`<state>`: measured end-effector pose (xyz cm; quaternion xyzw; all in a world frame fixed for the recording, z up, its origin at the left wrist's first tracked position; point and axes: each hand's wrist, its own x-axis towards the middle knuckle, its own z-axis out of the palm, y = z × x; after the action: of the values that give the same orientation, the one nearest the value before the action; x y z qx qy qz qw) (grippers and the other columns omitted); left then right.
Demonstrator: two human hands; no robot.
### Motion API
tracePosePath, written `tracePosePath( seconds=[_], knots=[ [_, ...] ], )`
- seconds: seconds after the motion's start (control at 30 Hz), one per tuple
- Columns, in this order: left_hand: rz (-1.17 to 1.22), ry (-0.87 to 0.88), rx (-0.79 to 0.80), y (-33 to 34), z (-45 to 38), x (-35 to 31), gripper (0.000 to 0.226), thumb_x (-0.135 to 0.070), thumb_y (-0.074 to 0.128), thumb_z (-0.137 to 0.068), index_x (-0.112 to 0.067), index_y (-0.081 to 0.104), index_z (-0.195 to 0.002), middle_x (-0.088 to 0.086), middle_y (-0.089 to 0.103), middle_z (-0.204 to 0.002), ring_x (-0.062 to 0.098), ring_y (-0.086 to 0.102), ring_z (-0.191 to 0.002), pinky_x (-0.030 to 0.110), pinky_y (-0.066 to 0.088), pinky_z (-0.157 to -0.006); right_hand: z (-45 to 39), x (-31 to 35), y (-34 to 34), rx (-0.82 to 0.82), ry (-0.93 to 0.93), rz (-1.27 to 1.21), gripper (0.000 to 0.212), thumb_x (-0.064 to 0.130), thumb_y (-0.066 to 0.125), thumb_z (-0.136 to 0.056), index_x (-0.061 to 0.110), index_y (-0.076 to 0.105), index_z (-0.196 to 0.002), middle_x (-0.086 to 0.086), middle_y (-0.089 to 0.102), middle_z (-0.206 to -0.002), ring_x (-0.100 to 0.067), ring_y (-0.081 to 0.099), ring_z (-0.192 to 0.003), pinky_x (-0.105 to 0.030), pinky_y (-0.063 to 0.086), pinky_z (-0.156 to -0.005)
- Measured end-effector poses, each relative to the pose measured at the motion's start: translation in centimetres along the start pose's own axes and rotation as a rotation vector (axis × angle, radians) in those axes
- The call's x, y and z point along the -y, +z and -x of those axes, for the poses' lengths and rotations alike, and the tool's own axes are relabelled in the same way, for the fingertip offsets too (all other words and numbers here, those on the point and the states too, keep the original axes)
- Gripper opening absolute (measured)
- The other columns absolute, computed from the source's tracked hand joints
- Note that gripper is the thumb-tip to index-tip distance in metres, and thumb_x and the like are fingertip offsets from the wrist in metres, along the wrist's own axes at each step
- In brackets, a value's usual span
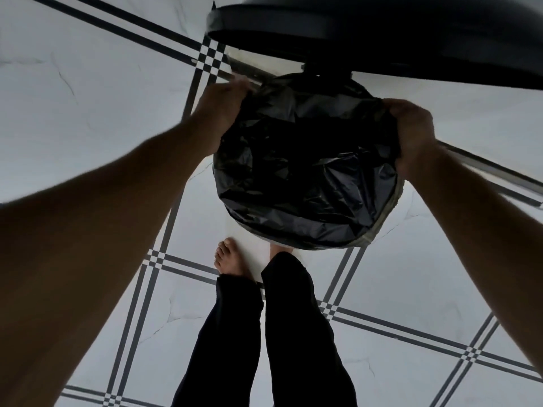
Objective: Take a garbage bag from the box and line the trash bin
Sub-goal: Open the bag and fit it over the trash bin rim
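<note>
Now lining: your left hand [224, 105] and right hand [411, 127] pinch garbage bag [302, 171] film closed at opposite sides of the trash bin [395, 198] rim; far edge probably unseated, fold it over next.

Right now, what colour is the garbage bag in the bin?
Black, glossy and crinkled; the garbage bag shows best in the head view.

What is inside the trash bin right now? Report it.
Crumpled black garbage bag fills the trash bin opening; left hand and right hand grip its edge at opposite sides of the rim. The bin's walls and bottom are covered, so anything beneath cannot be seen.
</note>
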<state>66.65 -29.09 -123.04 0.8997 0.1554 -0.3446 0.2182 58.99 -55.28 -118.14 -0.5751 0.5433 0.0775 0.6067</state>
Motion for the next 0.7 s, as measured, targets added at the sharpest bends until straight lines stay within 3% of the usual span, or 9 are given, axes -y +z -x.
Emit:
tracePosePath(
  seconds=[0.07,0.13,0.2,0.3,0.33,0.4,0.47,0.57,0.7],
  knots=[
    [0.096,-0.109,0.073,8.0,2.2,12.9,0.081,-0.058,-0.007,-0.095,-0.008,0.030,-0.147,0.015,0.040,-0.148,0.028,0.035,-0.138,0.028,0.028,-0.110,0.7,-0.2,-0.7,0.080,0.093,-0.065,0.010,0.020,0.061,-0.078,0.013,0.066,-0.072,-0.007,0.059,-0.075,-0.024,0.060,-0.073,-0.033,0.050,-0.071],
    [0.091,-0.061,0.049,18.5,2.4,27.2,0.051,-0.039,0.014,-0.097,-0.011,0.024,-0.138,0.029,0.050,-0.135,0.045,0.051,-0.122,0.053,0.038,-0.104,1.6,-0.4,-1.4,0.158,0.085,-0.060,0.014,0.026,0.066,-0.081,0.013,0.063,-0.075,-0.003,0.061,-0.076,-0.023,0.062,-0.075,-0.031,0.051,-0.072],
    [0.244,0.029,0.014,22.7,-2.1,32.8,0.040,-0.023,0.034,-0.092,-0.019,0.020,-0.129,0.028,0.058,-0.122,0.050,0.059,-0.107,0.058,0.046,-0.091,2.2,-0.6,-1.8,0.168,-0.014,-0.009,0.015,0.024,0.065,-0.091,0.011,0.072,-0.085,0.001,0.074,-0.081,-0.018,0.072,-0.080,-0.028,0.058,-0.073],
    [0.422,-0.107,0.291,5.3,-3.8,16.8,0.028,-0.051,0.055,-0.090,-0.047,0.053,-0.118,-0.020,0.070,-0.104,0.016,0.068,-0.104,0.032,0.052,-0.085,2.3,-1.1,-2.2,0.106,-0.182,0.174,0.011,0.022,0.065,-0.095,0.015,0.071,-0.088,0.007,0.074,-0.076,-0.010,0.071,-0.075,-0.025,0.056,-0.071],
    [0.350,0.042,0.150,0.1,-2.7,10.4,0.017,-0.048,0.059,-0.090,-0.045,0.065,-0.106,-0.023,0.071,-0.090,0.001,0.068,-0.091,0.024,0.053,-0.079,2.2,-1.3,-2.3,0.085,-0.194,0.211,0.010,0.026,0.067,-0.094,0.016,0.069,-0.090,0.005,0.073,-0.078,-0.009,0.070,-0.076,-0.025,0.056,-0.072],
    [0.535,0.166,0.254,-5.4,0.6,3.8,0.015,-0.026,0.061,-0.094,-0.022,0.073,-0.102,-0.009,0.071,-0.086,0.001,0.067,-0.079,0.023,0.056,-0.079,1.9,-1.7,-2.2,0.044,-0.182,0.169,0.016,0.035,0.070,-0.091,0.021,0.062,-0.094,-0.003,0.070,-0.093,-0.014,0.068,-0.083,-0.029,0.058,-0.076],
    [0.562,0.163,0.276,-7.1,1.5,2.1,0.022,-0.031,0.059,-0.094,-0.016,0.074,-0.099,0.004,0.072,-0.094,0.015,0.069,-0.089,0.035,0.056,-0.088,1.7,-1.7,-2.1,-0.005,-0.144,0.108,0.022,0.043,0.064,-0.094,0.022,0.058,-0.097,-0.004,0.066,-0.099,-0.014,0.065,-0.085,-0.028,0.057,-0.074],
    [0.646,-0.029,0.359,-6.9,2.6,2.8,0.047,-0.061,0.053,-0.082,-0.024,0.076,-0.100,0.000,0.073,-0.108,0.017,0.068,-0.102,0.039,0.052,-0.096,1.5,-2.3,-2.1,-0.080,-0.154,0.180,0.032,0.045,0.047,-0.101,0.017,0.058,-0.091,-0.002,0.058,-0.086,-0.013,0.056,-0.078,-0.026,0.048,-0.069],
    [0.734,-0.032,0.292,-6.7,3.8,2.9,0.026,-0.035,0.057,-0.086,-0.022,0.073,-0.101,-0.002,0.074,-0.101,0.013,0.068,-0.098,0.031,0.051,-0.094,3.5,-5.6,-2.8,-0.359,-0.283,0.384,0.030,0.036,0.046,-0.096,0.013,0.062,-0.105,-0.003,0.065,-0.102,-0.011,0.056,-0.089,-0.025,0.047,-0.080]
  ],
)
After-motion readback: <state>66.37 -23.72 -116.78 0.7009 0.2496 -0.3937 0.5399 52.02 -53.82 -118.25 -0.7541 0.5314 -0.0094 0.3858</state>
